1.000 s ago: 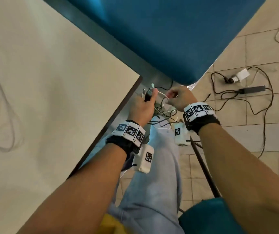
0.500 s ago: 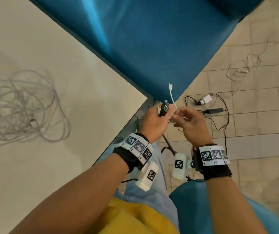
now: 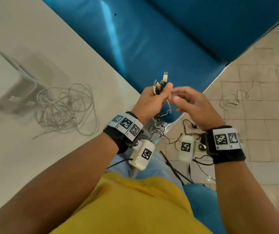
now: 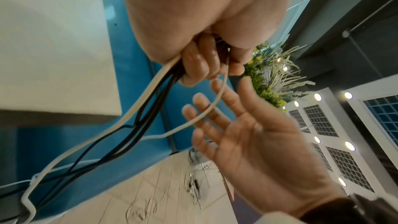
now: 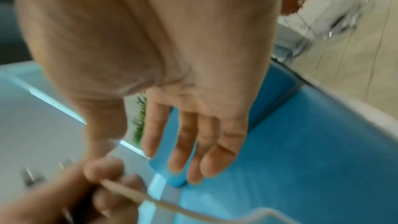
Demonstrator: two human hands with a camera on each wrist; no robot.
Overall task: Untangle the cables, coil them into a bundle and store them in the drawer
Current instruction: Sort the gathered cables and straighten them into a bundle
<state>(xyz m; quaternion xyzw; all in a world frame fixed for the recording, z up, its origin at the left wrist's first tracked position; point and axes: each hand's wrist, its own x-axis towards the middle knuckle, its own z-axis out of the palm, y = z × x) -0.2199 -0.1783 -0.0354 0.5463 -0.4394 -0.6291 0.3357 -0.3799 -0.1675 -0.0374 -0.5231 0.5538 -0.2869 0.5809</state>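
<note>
Left hand raised over the near corner of the blue seat, fingers curled tight around a bunch of cables. USB plugs stuck up out of the top of the fist, one pale metal plug highest. From the left wrist view, white and black cords hung down from the underside of the fist, a thick white one on the left, several black ones beside it, and one thin white cord looped off to the right. Lower down, loose cable ends dangled between the knees toward the tiled floor.

Right hand held just beside the left, palm turned inward, fingers straight and spread, gripping nothing. Thin white cord crossed in front of those fingers in the left wrist view; contact with them could not be judged. Right wrist view blurred, with the left fist low at the left edge and a pale cord trailing from it.

Second tangle of white cables lay on the beige table to the left, well apart from both hands, next to a white drawer unit at the far left edge. More thin cables scattered on the floor to the right. Yellow shirt and light jeans near the bottom. Tagged wristbands on both wrists.
</note>
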